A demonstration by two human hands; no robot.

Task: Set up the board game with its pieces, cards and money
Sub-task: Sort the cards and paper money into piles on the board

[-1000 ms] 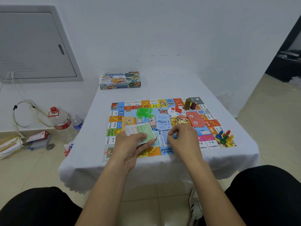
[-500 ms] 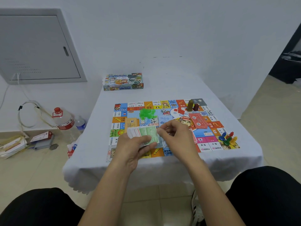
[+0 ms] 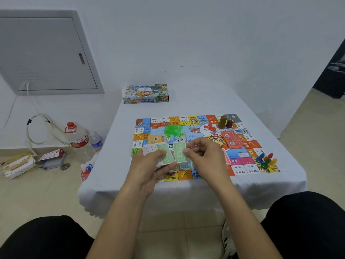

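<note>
Since the earlier frame the right hand (image 3: pixel 205 156) has lifted off the game board (image 3: pixel 240 146) and now pinches one green banknote (image 3: pixel 180 153) by its right edge, drawn just clear of the wad of play money (image 3: pixel 158 156) gripped in the left hand (image 3: pixel 149 171). Risk noted: the fanned wad may slip onto the sorted notes (image 3: pixel 186 165) lying beneath, or two notes may lift together.
</note>
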